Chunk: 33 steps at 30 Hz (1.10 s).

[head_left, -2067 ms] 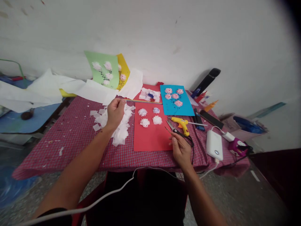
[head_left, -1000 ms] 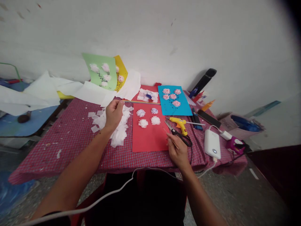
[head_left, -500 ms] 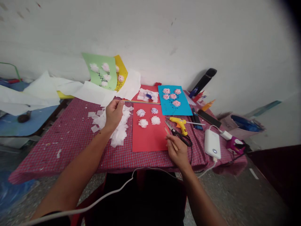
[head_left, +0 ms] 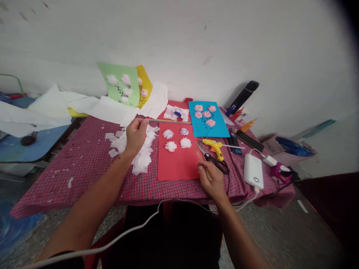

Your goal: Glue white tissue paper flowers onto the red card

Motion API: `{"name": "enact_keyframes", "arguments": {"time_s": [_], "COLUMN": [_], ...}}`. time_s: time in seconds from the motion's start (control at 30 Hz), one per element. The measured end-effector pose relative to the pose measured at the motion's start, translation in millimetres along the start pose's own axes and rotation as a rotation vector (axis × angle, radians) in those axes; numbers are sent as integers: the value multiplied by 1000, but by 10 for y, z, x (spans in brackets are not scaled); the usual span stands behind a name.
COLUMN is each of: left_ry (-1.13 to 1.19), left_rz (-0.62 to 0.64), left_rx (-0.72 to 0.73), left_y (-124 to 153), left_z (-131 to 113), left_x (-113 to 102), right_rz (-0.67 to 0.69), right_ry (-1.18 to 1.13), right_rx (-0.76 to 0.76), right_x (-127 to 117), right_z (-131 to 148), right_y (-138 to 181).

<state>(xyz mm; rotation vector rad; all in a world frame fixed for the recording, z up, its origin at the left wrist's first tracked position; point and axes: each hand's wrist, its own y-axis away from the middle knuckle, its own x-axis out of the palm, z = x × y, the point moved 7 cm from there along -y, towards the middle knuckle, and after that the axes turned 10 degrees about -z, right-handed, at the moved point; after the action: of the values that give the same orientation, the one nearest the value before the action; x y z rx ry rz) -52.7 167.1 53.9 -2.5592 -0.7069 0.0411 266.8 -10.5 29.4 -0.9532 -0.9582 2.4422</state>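
Now, left hand [head_left: 136, 136] pinching tissue [head_left: 144, 155], stick [head_left: 199, 156] held

Four tissue flowers [head_left: 171, 146] on the red sheet [head_left: 178, 168], four on the blue card [head_left: 218, 129], one glue gun [head_left: 213, 144].

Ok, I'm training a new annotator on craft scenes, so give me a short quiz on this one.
1. True or false: the right hand holds the yellow glue gun.
2. How many paper flowers lie on the near red sheet?
3. The left hand is over: A white tissue pieces; B power bank; C blue sheet.
Key: 1 false, it holds a thin stick; 2 four; 3 A.
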Motion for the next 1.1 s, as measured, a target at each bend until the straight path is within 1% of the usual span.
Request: {"name": "enact_keyframes", "arguments": {"time_s": [0.4,0.67,0.97,1.1], "left_ry": [2,4,-16,-25], "left_rz": [1,10,5,-1], "left_rx": [21,-5,8,13], "left_y": [7,12,15,10], "left_z": [-18,-8,-37,-34], "left_x": [-3,12,14,9], "right_rz": [7,6,18,-5], "right_ry": [-5,-7,-6,-7], "right_rx": [-6,-18,8,25], "right_x": [5,5,13,1], "right_z": [9,44,7,-29], "right_y": [-1,-20,4,20]}}
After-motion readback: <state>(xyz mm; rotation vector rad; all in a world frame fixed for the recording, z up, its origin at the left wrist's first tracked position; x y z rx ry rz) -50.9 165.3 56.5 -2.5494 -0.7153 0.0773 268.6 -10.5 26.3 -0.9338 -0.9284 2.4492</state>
